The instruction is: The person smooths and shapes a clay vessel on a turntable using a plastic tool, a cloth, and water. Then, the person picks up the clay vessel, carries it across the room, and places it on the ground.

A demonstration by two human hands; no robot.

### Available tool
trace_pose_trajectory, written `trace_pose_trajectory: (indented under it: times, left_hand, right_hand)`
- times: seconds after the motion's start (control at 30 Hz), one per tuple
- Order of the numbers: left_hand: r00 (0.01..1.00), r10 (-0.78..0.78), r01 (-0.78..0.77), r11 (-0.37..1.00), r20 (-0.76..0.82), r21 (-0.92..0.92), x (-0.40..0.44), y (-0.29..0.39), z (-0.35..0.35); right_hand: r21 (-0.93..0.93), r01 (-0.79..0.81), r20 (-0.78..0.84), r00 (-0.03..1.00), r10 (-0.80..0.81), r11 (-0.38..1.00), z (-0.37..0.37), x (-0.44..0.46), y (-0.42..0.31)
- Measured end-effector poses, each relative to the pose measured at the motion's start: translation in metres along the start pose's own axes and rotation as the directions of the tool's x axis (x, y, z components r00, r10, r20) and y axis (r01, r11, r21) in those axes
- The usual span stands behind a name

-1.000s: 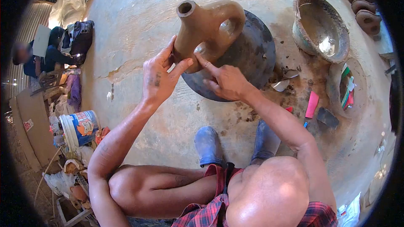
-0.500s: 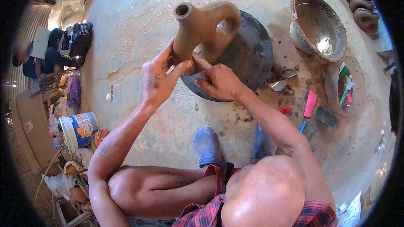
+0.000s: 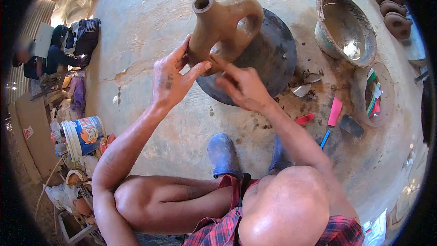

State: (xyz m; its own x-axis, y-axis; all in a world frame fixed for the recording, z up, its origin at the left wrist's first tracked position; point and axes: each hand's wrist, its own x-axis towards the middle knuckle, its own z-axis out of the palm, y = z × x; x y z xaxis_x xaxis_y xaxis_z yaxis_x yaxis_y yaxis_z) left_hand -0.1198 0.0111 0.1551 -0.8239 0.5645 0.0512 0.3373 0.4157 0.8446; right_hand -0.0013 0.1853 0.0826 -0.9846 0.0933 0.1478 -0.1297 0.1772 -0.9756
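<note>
A brown clay vessel (image 3: 224, 22) with a round open neck and a looped handle is tilted above a dark round disc (image 3: 277, 64). My left hand (image 3: 170, 79) grips its lower part, thumb on the near side and fingers around the left. My right hand (image 3: 249, 87) is at the vessel's lower right side, its index finger reaching to the clay near the left thumb. The right fingers are apart and slightly blurred, with no tool visible in them. Part of the vessel's lower end is hidden behind my hands.
Right of the disc stands a clay-crusted basin (image 3: 322, 41) with liquid. A shallow bowl (image 3: 388, 86) holds small tools. A pink scraper (image 3: 335, 112), a red piece (image 3: 305, 119) and a dark flat piece (image 3: 352, 126) lie nearby. A bucket (image 3: 86, 134) and a person (image 3: 59, 52) are left.
The right hand's fingers have shifted a little on the vessel's lower side and look blurred. The vessel has shifted slightly upward in view, still held by the left hand.
</note>
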Motion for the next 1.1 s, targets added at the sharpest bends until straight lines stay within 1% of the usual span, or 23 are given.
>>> trace_pose_trajectory:
  times: [0.03,0.07,0.1,0.13,0.2,0.23,0.27,0.33,0.37,0.43,0.47,0.53,0.63,0.67,0.7,0.73,0.8,0.87,0.93,0.97,1.03,1.07,1.1]
  left_hand:
    - [1.000,0.001,-0.001,1.000,-0.009,-0.002,0.000,0.000,-0.002]
    - [1.000,0.005,-0.005,0.999,0.005,0.053,0.000,0.000,-0.003]
    - [1.000,0.010,-0.012,0.994,0.019,0.107,0.000,0.000,-0.004]
    - [1.000,0.016,-0.017,0.994,0.010,0.105,0.001,0.000,-0.003]
    - [0.999,0.042,-0.041,0.991,-0.005,0.125,0.000,0.001,-0.001]
    - [0.999,0.049,-0.048,0.991,-0.009,0.126,0.001,0.003,-0.001]
    - [0.999,0.050,-0.048,0.989,-0.011,0.140,0.000,0.005,-0.001]
    - [0.998,0.059,-0.056,0.986,-0.011,0.157,0.001,0.007,0.000]
    - [0.999,0.048,-0.045,0.988,-0.016,0.146,0.000,0.006,0.000]
    - [0.999,0.035,-0.032,0.990,-0.023,0.134,-0.003,0.006,0.001]
    - [0.999,0.047,-0.043,0.987,-0.025,0.156,-0.003,0.008,0.002]
    - [0.997,0.068,-0.061,0.982,-0.034,0.178,-0.003,0.007,0.003]
    - [0.994,0.089,-0.080,0.984,-0.055,0.157,-0.003,0.001,0.004]
    - [0.996,0.074,-0.065,0.985,-0.055,0.158,-0.004,0.000,0.004]
    - [0.997,0.057,-0.049,0.986,-0.052,0.157,-0.005,0.000,0.005]
    - [0.997,0.063,-0.055,0.987,-0.045,0.154,-0.004,-0.001,0.005]
    - [0.997,0.056,-0.047,0.985,-0.049,0.166,-0.005,-0.004,0.006]
    - [0.994,0.087,-0.077,0.985,-0.060,0.156,-0.005,-0.006,0.007]
    - [0.992,0.106,-0.094,0.984,-0.070,0.153,-0.007,-0.004,0.007]
    - [0.994,0.090,-0.077,0.981,-0.067,0.177,-0.007,-0.002,0.007]
    - [0.995,0.076,-0.059,0.976,-0.071,0.209,-0.008,0.001,0.007]
    - [0.993,0.090,-0.074,0.978,-0.072,0.197,-0.007,0.001,0.008]
    - [0.992,0.102,-0.088,0.979,-0.071,0.183,-0.007,0.001,0.007]
  right_hand:
    - [-0.003,0.005,0.006,1.000,-0.005,1.000,-0.002,0.001,0.005]
    - [-0.168,0.032,-0.222,0.972,-0.069,0.985,-0.004,0.001,0.014]
    - [-0.331,0.023,-0.426,0.888,-0.171,0.943,-0.007,0.005,0.014]
    - [-0.337,0.032,-0.421,0.889,-0.181,0.941,-0.009,0.009,0.012]
    - [-0.545,-0.026,-0.579,0.734,-0.353,0.838,-0.012,0.020,0.003]
    - [-0.580,-0.003,-0.589,0.693,-0.417,0.815,-0.013,0.029,-0.003]
    - [-0.580,0.000,-0.590,0.689,-0.421,0.814,-0.011,0.034,-0.003]
    - [-0.605,-0.048,-0.543,0.755,-0.368,0.795,-0.008,0.044,-0.001]
    - [-0.603,-0.046,-0.546,0.751,-0.370,0.796,-0.009,0.047,-0.001]
    - [-0.608,-0.124,-0.543,0.785,-0.296,0.784,-0.011,0.049,-0.002]
    - [-0.609,-0.122,-0.543,0.784,-0.301,0.784,-0.009,0.046,0.001]
    - [-0.514,-0.297,-0.535,0.844,-0.031,0.805,-0.002,0.039,0.006]
    - [-0.494,-0.268,-0.552,0.831,-0.060,0.827,-0.004,0.039,0.007]
    - [-0.490,-0.274,-0.557,0.828,-0.056,0.827,-0.004,0.042,0.006]
    - [-0.529,-0.182,-0.578,0.793,-0.194,0.829,-0.004,0.048,-0.002]
    - [-0.574,-0.089,-0.588,0.736,-0.334,0.814,-0.006,0.053,-0.006]
    - [-0.567,-0.088,-0.600,0.725,-0.338,0.819,-0.001,0.051,0.001]
    - [-0.562,-0.072,-0.603,0.717,-0.349,0.824,0.004,0.049,0.011]
    - [-0.493,-0.253,-0.591,0.799,-0.107,0.833,0.010,0.046,0.014]
    - [-0.492,-0.247,-0.592,0.798,-0.113,0.835,0.009,0.046,0.014]
    - [-0.440,-0.154,-0.635,0.750,-0.184,0.885,0.003,0.050,-0.004]
    - [-0.441,-0.142,-0.634,0.748,-0.196,0.886,0.004,0.052,-0.003]
    - [-0.424,-0.159,-0.645,0.744,-0.174,0.892,0.004,0.051,0.000]
